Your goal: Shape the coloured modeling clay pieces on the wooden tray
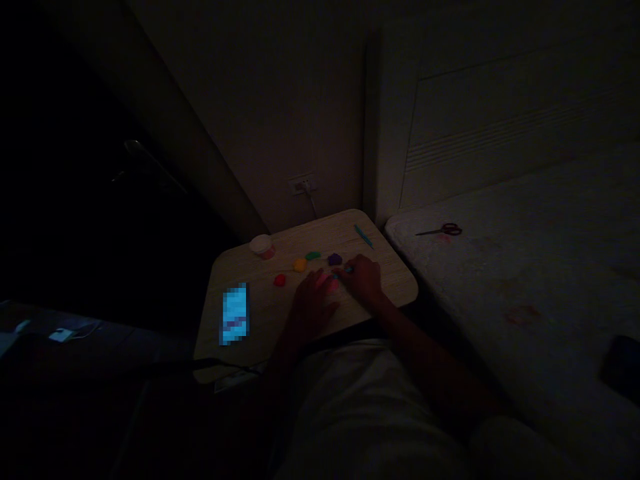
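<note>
The room is very dark. On a small wooden table [380,287], my left hand [311,300] rests with its fingers against a pink lump of clay [327,283]. My right hand [364,277] sits just right of the lump, fingers curled round a small teal tool [345,271] whose tip meets the pink clay. Further back lie a red lump [280,280], a yellow lump [299,265], a green lump [313,255] and a purple lump [335,259].
A lit phone [235,313] lies at the table's left. A small white tub [261,245] stands at the back, a teal stick [363,236] near the far right corner. Scissors [443,231] lie on the bed [525,267] to the right. A wall socket [303,185] is behind.
</note>
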`<state>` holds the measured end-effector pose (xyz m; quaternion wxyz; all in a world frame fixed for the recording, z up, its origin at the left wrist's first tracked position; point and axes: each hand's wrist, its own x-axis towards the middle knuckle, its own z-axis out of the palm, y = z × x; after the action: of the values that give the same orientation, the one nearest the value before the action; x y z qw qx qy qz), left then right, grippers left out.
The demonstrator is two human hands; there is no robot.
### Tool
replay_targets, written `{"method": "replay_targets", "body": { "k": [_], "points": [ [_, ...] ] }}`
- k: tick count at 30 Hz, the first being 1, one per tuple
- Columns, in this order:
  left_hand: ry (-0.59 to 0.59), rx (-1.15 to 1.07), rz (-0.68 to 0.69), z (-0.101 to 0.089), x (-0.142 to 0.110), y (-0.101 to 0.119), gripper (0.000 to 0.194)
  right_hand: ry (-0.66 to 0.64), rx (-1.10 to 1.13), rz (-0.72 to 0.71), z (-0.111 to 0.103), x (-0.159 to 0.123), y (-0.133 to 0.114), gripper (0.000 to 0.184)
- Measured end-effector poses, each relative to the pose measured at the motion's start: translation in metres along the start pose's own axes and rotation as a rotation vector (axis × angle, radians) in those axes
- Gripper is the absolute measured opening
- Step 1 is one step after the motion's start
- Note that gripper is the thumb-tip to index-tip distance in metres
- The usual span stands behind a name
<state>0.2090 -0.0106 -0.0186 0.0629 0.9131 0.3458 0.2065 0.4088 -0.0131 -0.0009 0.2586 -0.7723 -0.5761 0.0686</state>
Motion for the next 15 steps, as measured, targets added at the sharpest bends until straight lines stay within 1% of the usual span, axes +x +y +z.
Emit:
{"method": "replay_targets", "body": {
  "k": [5,9,12,15],
  "points": [
    [0.007,0.014,0.012,0.0012,-0.0003,-0.0017,0.063,-0.018,-0.077,-0.019,-0.0019,-0.0013,-0.0024,0.048],
    [0.005,0.014,0.006,0.0025,-0.001,-0.0028,0.062,-0.02,-0.123,-0.045,-0.0039,-0.0019,-0.0054,0.043],
    [0.003,0.004,0.004,0.0028,-0.0013,-0.0036,0.064,-0.027,-0.108,-0.037,-0.0043,-0.0007,-0.004,0.044],
    [-0.002,-0.005,0.001,0.0007,-0.0011,-0.0029,0.063,-0.036,-0.038,-0.011,-0.0041,0.0013,-0.0001,0.045]
  ]
}}
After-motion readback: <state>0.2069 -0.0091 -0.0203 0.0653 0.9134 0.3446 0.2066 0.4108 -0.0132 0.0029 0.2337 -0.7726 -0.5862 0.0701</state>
